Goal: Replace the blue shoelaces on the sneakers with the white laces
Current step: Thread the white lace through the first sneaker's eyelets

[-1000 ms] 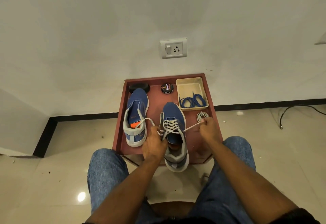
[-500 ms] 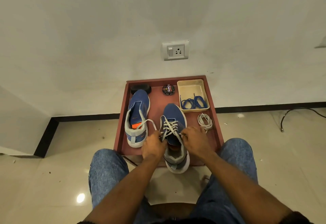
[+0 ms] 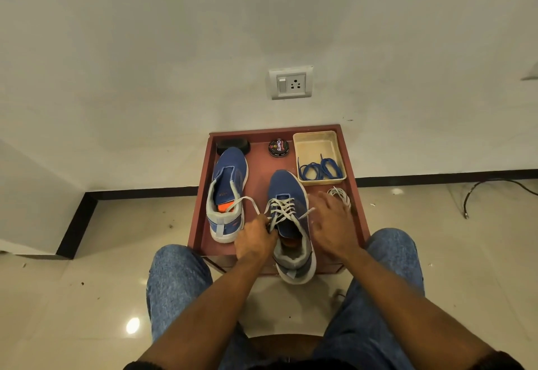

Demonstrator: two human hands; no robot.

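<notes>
Head view, looking down: the left hand (image 3: 254,240) is curled at the near-left edge of the laced sneaker (image 3: 289,224), its fingers pinching the white lace (image 3: 283,209) where one end leaves the top eyelets. From that pinch a loose length of lace loops away to the left and drapes over the heel of the unlaced sneaker (image 3: 227,195), which stands just left of the grip. The right hand (image 3: 332,224) hovers just right of the laced sneaker with its fingers spread and loosely extended, gripping nothing; its outline is motion-blurred. The lace's other free end sticks out toward its palm, and whether they touch cannot be told.

Both forearms reach forward from the bottom of the frame over knees in blue jeans, wrists angled inward toward the shoe between them.

Beyond the right hand's fingertips lies a coiled spare white lace (image 3: 340,195), and farther out a beige tray (image 3: 316,144) holds the blue laces (image 3: 318,170). Beyond the left hand's grip, past the sneaker toes, sit a round polish tin (image 3: 279,148) and a black brush (image 3: 233,146). All rest on a low maroon table (image 3: 262,171) against a white wall with a socket (image 3: 291,83), on a glossy tiled floor (image 3: 87,282).
</notes>
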